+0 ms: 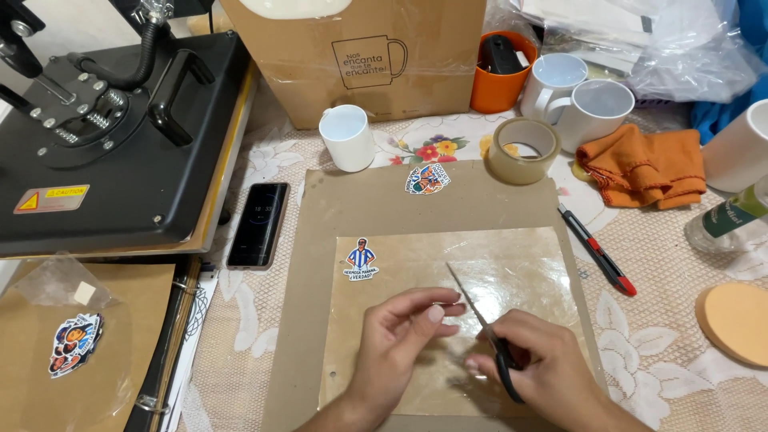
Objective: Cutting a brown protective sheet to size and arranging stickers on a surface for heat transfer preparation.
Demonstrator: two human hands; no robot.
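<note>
Two hands work low over the brown cardboard sheet (312,320): the right hand (544,372) is closed around black-handled scissors (488,332), blades pointing up-left, while the left hand (400,336) pinches something too small to tell beside them.

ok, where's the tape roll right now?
In the head view, the tape roll stands upper right of centre, at the cardboard sheet's far edge, between the orange cloth and the flower-patterned tablecloth, just below two white mugs.

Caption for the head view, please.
Right hand holds scissors beside the left hand over a glossy sheet on brown cardboard, mugs behind.
</note>
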